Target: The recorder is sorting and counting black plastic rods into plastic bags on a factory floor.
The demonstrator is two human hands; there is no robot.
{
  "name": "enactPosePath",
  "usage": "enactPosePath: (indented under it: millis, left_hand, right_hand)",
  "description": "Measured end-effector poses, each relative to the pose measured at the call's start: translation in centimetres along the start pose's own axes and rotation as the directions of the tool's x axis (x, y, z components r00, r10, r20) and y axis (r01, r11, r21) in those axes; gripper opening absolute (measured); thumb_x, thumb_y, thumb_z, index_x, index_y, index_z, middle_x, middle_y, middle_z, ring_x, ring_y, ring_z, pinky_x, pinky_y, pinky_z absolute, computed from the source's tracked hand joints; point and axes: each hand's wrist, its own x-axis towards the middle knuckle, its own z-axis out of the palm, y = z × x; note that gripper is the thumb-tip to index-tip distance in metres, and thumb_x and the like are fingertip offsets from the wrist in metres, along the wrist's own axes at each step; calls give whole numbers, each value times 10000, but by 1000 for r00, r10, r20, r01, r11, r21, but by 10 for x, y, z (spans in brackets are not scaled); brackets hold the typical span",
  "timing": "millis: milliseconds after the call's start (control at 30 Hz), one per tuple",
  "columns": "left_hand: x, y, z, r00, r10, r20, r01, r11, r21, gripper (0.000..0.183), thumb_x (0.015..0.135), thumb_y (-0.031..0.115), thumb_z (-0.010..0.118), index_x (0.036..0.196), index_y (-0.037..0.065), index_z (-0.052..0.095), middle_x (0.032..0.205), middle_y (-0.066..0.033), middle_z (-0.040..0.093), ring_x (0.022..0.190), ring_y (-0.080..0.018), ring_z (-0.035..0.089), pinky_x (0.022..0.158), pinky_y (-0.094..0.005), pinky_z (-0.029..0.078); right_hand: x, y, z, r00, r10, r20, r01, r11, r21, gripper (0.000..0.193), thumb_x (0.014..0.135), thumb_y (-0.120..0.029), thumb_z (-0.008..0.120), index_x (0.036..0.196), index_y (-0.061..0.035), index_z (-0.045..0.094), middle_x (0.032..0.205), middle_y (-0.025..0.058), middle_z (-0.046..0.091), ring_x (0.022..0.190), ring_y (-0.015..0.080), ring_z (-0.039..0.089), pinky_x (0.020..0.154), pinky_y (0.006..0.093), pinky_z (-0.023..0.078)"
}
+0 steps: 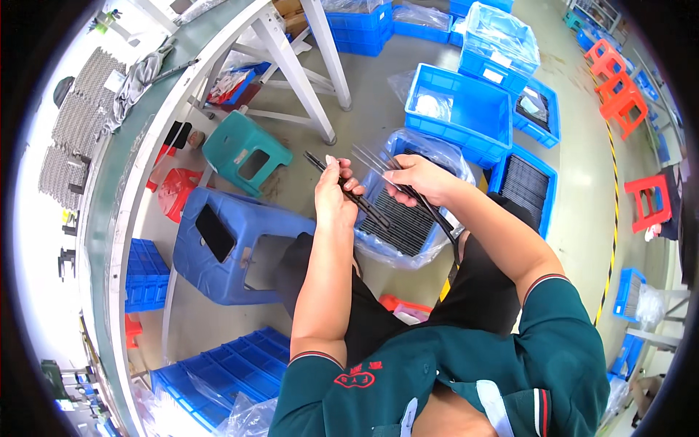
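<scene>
My left hand (336,195) is closed around a few thin black strips (374,212) that slant down to the right. To its right, my right hand (421,180) grips several long, narrow dark strips (441,218), their far ends fanned apart. Both hands are held above a blue bin lined with clear plastic (445,154), which stands between my knees. Rows of similar black strips (405,234) lie inside that bin. My right hand and forearm hide part of it. What exactly the strips are cannot be made out.
A blue stool (258,218) with a black phone (215,234) on it stands at left, near a green stool (244,149). Beyond the lined bin is a blue crate (459,109); another bin of black strips (523,186) sits at right. A long workbench (109,211) runs along the left.
</scene>
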Motion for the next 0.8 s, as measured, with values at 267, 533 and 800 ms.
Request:
enactPosePath:
  millis: [267,533,800]
  left_hand:
    - [-4,-5,15,998,67,-5,-67,992,-105,308,930,353,500,874,53,536,678,6,374,549,-93,336,503,-247,304]
    - [-5,-26,17,994,65,92,-75,992,103,298,929,351,507,866,63,552,627,22,390,511,-85,335,468,-233,291]
    - [-9,-39,26,985,171,-9,-164,955,246,313,933,331,504,757,72,507,586,14,416,458,-91,361,415,-241,328]
  right_hand:
    - [-10,-1,13,998,-66,13,66,997,-46,146,865,-170,567,806,-58,494,639,20,524,451,64,445,385,203,338]
    - [-6,-2,17,983,-130,-132,125,991,-43,141,870,-137,550,858,-21,471,654,44,527,426,77,434,359,215,323]
    - [3,-13,13,937,-192,-291,87,937,-338,196,889,-137,529,892,29,425,670,114,585,518,190,604,445,287,506]
